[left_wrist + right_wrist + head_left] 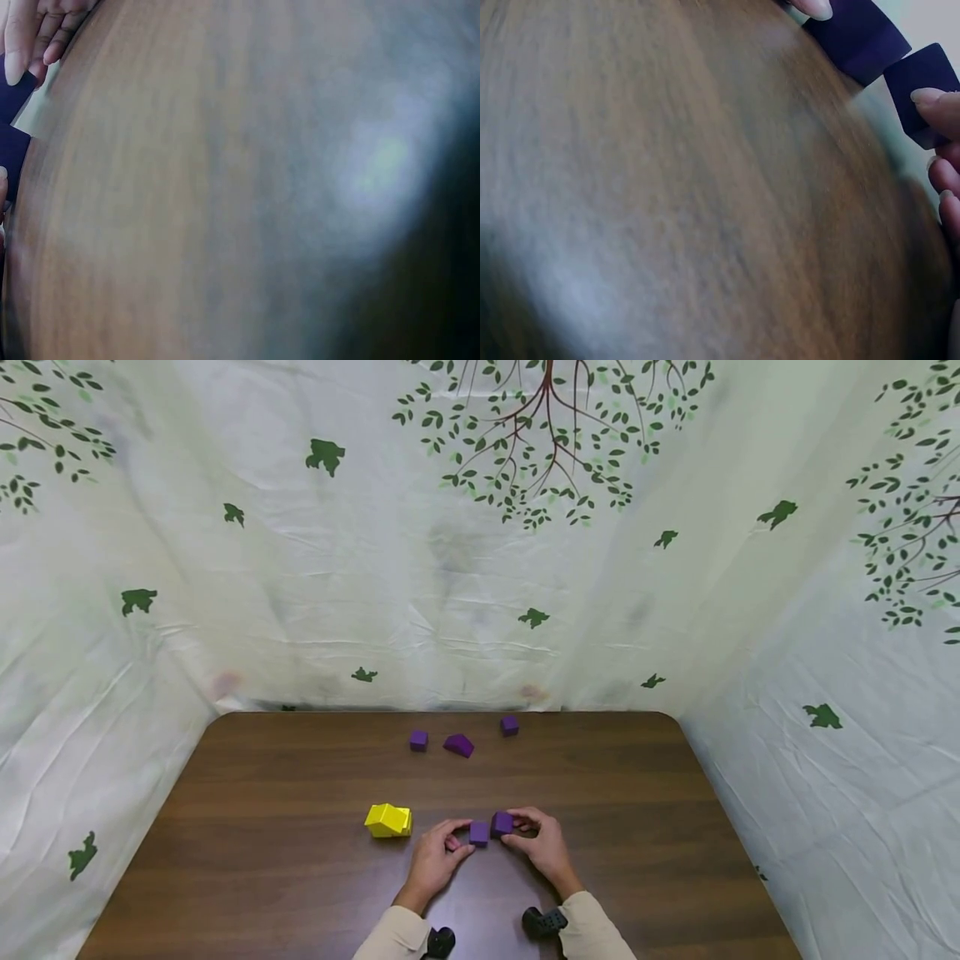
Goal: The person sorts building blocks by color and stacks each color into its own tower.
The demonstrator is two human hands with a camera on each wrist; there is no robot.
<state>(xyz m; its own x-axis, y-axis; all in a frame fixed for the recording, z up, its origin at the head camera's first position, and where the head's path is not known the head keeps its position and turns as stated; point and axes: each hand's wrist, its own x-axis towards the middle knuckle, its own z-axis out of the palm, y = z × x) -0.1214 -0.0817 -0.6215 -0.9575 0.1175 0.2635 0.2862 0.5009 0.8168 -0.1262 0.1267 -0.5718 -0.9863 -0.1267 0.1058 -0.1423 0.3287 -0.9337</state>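
Near the front middle of the table, my left hand (437, 862) pinches a purple cube (478, 834) between thumb and fingers. Just to its right, a second purple cube (502, 824) is pinched by my right hand (548, 848). A narrow gap separates the two cubes in the head view. The right wrist view has the right thumb (939, 109) against the face of its cube (921, 88), with the other cube (859, 37) close beside it. Only parts of both cubes show at the left edge of the left wrist view.
Left of the hands lies a yellow faceted block (387, 821). Toward the table's far edge are two more purple cubes (418, 741) and a purple angular block (458, 745). Leaf-printed white cloth (450, 568) hangs behind and beside the brown wooden table (285, 868).
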